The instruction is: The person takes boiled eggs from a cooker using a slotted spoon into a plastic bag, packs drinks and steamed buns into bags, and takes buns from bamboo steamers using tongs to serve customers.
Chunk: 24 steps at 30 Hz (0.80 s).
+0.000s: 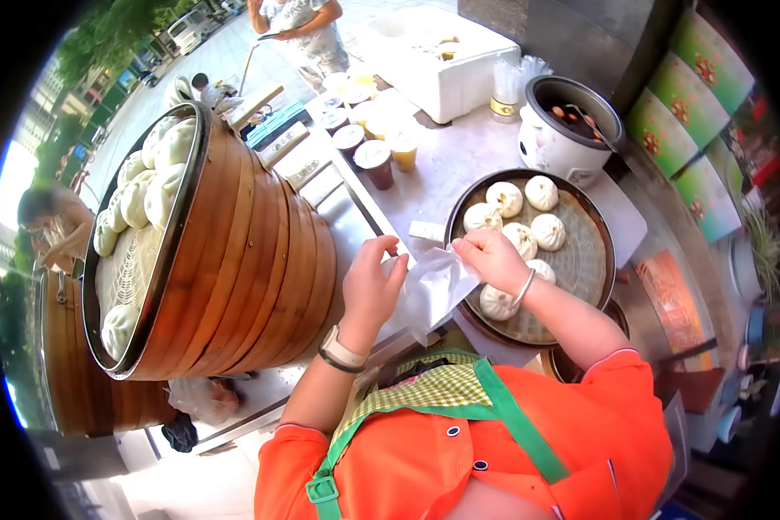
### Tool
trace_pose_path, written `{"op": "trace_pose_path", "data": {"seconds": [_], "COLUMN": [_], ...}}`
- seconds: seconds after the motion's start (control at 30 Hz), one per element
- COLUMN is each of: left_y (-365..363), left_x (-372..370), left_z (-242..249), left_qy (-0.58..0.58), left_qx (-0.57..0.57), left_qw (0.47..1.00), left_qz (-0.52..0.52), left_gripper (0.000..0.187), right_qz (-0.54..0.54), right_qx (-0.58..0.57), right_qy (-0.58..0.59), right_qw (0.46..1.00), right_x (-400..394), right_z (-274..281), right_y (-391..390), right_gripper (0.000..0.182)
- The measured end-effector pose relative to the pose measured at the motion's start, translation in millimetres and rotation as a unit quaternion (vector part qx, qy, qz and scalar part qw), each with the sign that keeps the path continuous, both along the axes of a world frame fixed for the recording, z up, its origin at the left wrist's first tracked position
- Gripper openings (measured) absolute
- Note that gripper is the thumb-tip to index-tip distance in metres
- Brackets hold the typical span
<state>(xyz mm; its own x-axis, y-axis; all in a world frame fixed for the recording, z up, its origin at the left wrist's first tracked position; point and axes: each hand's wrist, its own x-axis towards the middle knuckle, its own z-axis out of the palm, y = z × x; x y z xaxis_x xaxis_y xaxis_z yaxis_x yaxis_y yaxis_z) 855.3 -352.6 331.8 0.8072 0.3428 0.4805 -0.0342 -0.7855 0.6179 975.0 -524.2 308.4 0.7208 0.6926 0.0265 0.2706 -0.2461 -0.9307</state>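
A thin clear plastic bag (437, 284) hangs between my hands, crumpled and see-through. My right hand (492, 260) pinches its upper right edge, over the left side of a round steamer tray (580, 276). Several white steamed buns (548, 232) sit on that tray, some partly hidden by my right hand and forearm. Just left of the bag is my left hand (372, 282), its fingers bent and parted from the thumb, with nothing visible in them. Further left rises a tall stack of bamboo steamers (251, 260); its top tier holds several pale buns (160, 195).
Several sealed cups of drink (375, 165) stand on the counter beyond my hands. A white foam box (442, 78) and a cooker with eggs in dark liquid (572, 130) are at the back. A person (299, 35) stands across the counter; another person (56, 221) is at far left.
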Motion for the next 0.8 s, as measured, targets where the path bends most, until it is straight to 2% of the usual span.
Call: {"op": "trace_pose_path", "data": {"seconds": [0.03,0.1,0.13,0.17,0.23,0.27,0.3,0.33,0.37,0.4,0.43,0.47,0.5,0.53,0.57,0.6,0.63,0.67,0.7,0.73,0.77,0.8], "left_y": [-4,-13,-19,-20,-15,-11,-8,-5,-1,4,11,18,23,25,25,21,17,15,22,32,40,46], "left_x": [0,-3,1,6,14,13,16,17,16,13,10,5,2,-1,-3,-3,-3,2,4,4,2,1], "left_z": [8,19,20,15,-5,-21,-22,-23,-24,-24,-23,-21,-20,-25,-26,-18,-10,1,-7,-25,-39,-46], "left_qy": [-0.004,0.013,0.021,0.022,0.047,0.084,0.087,0.045,-0.001,0.0,0.004,0.008,0.011,0.118,0.114,0.182,0.234,0.267,0.265,0.195,0.125,0.124], "left_qx": [0.004,0.03,0.022,0.027,-0.144,-0.251,-0.247,-0.449,-0.63,-0.63,-0.654,-0.675,-0.696,-0.56,-0.559,-0.316,-0.051,-0.012,-0.014,-0.073,-0.13,-0.133], "left_qw": [1.0,0.999,0.999,0.999,0.989,0.964,0.965,0.892,0.776,0.776,0.757,0.737,0.717,0.82,0.821,0.931,0.97,0.961,0.961,0.976,0.982,0.982], "left_qz": [0.013,0.006,0.013,0.022,-0.003,0.021,0.022,0.027,0.032,0.035,0.01,-0.016,-0.044,0.011,0.008,0.027,0.046,0.074,0.074,0.061,0.048,0.045], "left_gripper": [0.015,0.018,0.016,0.016,0.017,0.014,0.014,0.012,0.012,0.012,0.012,0.012,0.013,0.016,0.016,0.019,0.024,0.028,0.028,0.027,0.026,0.026], "right_qz": [-0.013,0.007,0.049,0.059,0.062,0.06,0.08,0.1,0.102,0.046,-0.011,-0.089,-0.088,-0.094,-0.099,-0.098,-0.051,-0.002,0.047,0.039,0.037,-0.015], "right_qx": [-0.017,0.049,0.042,0.096,0.155,0.16,0.138,0.112,0.112,0.146,0.174,0.232,0.233,0.284,0.33,0.332,0.238,0.128,0.01,0.024,0.021,0.104], "right_qy": [0.009,-0.04,-0.044,-0.066,-0.101,-0.096,-0.073,-0.049,-0.047,0.136,0.312,0.419,0.418,0.512,0.597,0.594,0.422,0.224,0.014,-0.05,-0.049,-0.184], "right_qw": [1.0,0.998,0.997,0.991,0.981,0.98,0.985,0.987,0.987,0.979,0.934,0.873,0.874,0.805,0.724,0.726,0.873,0.966,0.999,0.998,0.998,0.977], "right_x": [10,16,14,9,7,9,11,15,21,28,34,40,44,48,50,51,49,46,43,42,38,34], "right_z": [0,4,18,20,2,-2,-5,-8,-20,-42,-59,-67,-61,-52,-45,-42,-40,-38,-37,-29,-20,-1], "right_y": [6,18,23,30,48,49,50,50,51,55,60,69,73,76,79,83,87,90,92,92,92,89], "right_gripper": [0.029,0.023,0.016,0.015,0.013,0.013,0.013,0.013,0.013,0.015,0.017,0.012,0.012,0.009,0.006,0.006,0.006,0.006,0.008,0.011,0.011,0.01]}}
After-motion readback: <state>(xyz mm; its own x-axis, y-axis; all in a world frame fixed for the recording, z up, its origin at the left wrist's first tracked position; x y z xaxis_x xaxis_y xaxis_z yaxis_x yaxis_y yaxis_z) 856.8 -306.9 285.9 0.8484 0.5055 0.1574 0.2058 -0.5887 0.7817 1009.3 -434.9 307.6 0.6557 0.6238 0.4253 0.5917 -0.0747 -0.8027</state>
